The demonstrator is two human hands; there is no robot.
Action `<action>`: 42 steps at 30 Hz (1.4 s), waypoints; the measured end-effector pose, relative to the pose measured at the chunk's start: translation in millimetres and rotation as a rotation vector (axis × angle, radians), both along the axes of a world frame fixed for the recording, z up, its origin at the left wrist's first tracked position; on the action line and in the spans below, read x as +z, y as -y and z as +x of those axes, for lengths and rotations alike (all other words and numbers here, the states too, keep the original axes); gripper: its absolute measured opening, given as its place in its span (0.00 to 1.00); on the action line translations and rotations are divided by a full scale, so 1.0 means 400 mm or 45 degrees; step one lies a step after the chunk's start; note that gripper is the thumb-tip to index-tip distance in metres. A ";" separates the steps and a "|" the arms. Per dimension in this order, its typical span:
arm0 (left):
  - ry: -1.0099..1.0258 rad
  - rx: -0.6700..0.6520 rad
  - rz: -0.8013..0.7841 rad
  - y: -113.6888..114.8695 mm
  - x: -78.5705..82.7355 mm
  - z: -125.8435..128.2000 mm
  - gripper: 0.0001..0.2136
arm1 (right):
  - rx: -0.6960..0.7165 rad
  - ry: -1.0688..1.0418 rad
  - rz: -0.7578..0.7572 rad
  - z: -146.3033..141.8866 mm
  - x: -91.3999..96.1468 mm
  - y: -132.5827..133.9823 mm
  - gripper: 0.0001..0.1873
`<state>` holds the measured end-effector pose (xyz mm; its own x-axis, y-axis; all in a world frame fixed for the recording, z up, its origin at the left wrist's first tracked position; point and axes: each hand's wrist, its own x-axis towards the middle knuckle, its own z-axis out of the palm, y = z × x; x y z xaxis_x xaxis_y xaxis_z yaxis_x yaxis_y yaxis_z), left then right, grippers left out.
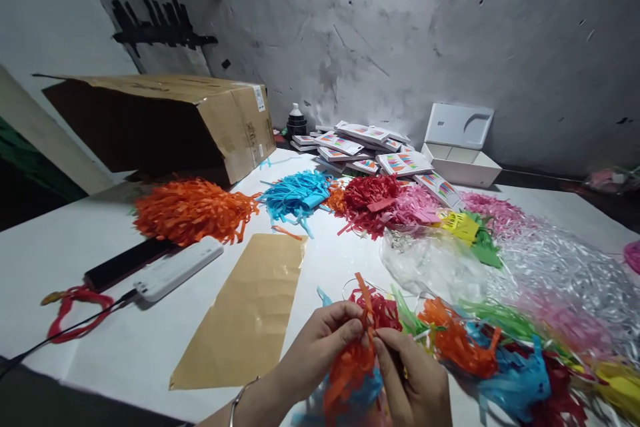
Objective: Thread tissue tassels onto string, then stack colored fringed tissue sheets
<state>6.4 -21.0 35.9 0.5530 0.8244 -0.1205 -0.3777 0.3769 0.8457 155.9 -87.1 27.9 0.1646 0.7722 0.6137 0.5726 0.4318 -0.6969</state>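
Nearest, the left hand (320, 347) and right hand (413, 373) meet over an orange tassel (345, 377), thumb and fingertips of each pinched on its narrow upper part, while its fringe hangs between them in front of some blue strips. A bracelet (241, 400) circles the left wrist. Just right of the hands lies a tangle of strung tassels (460, 340) in orange, blue, green and dark red. To the left, a brown sheet (240, 320) lies flat on the white table (120, 360), with a white power strip (180, 268) and a dark flat slab (127, 263) farther left. Beyond the hands, a clear plastic bag (430, 260) sits beside silver shreds (565, 260) on the right. Farther back run an orange pile (187, 210), a blue pile (297, 192) and a dark red pile (370, 197), left to right. Farthest stand an open cardboard box (237, 123) on the left, heaped printed packets (370, 140) in the middle and a white box (463, 163) right of them, before a grey wall (380, 33).
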 end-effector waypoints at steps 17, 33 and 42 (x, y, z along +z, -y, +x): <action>-0.334 0.312 0.454 0.000 -0.007 -0.008 0.10 | -0.084 0.143 -0.014 0.011 -0.017 0.004 0.07; -0.345 0.376 0.408 0.010 -0.025 -0.013 0.09 | -0.110 0.097 -0.118 0.002 -0.029 0.011 0.09; -0.354 0.359 1.010 0.011 -0.034 -0.019 0.03 | 0.139 -0.442 -0.645 0.012 -0.008 -0.003 0.17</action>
<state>-1.0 -25.4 22.3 0.3525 0.8234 0.4447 -0.1101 -0.4354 0.8935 160.7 -86.1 24.6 0.1922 0.9770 0.0920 0.2471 0.0425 -0.9681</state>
